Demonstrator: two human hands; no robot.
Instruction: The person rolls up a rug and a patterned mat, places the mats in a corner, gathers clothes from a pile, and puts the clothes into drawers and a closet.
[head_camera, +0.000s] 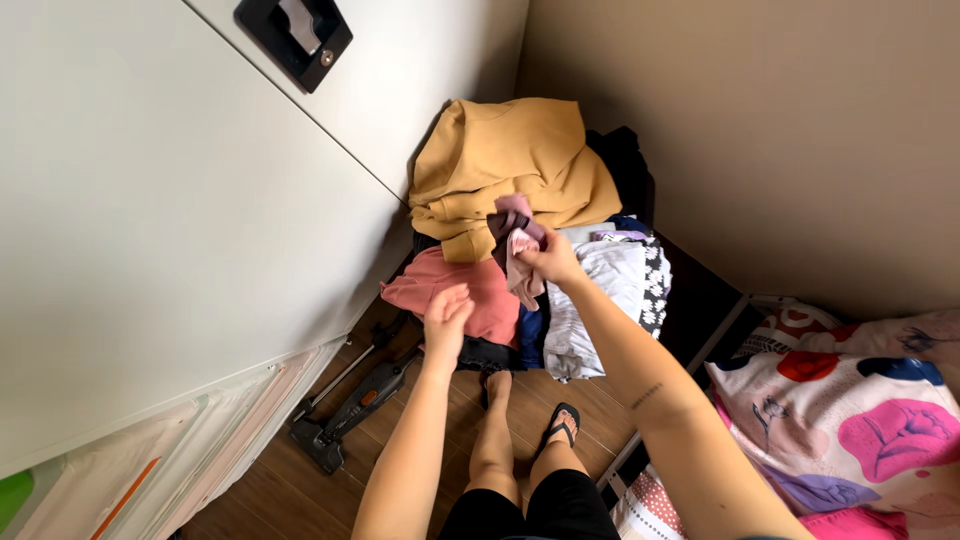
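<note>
A heap of clothes (560, 300) fills the corner ahead of me. On top lies a mustard-yellow garment (505, 165); a salmon-pink piece (470, 290) and a grey-white piece (600, 290) lie lower. My right hand (548, 258) is closed on a small pale-pink and maroon garment (515, 245), lifted just above the heap. My left hand (446, 318) hovers with fingers apart over the salmon-pink piece, holding nothing. My legs and a black sandal (563, 422) show below.
A white cabinet (180, 220) with a black recessed handle (295, 35) stands on the left. A stick vacuum (350, 405) lies on the wooden floor (290, 490). A bed with flowery bedding (850, 410) is at the right, against a beige wall (760, 130).
</note>
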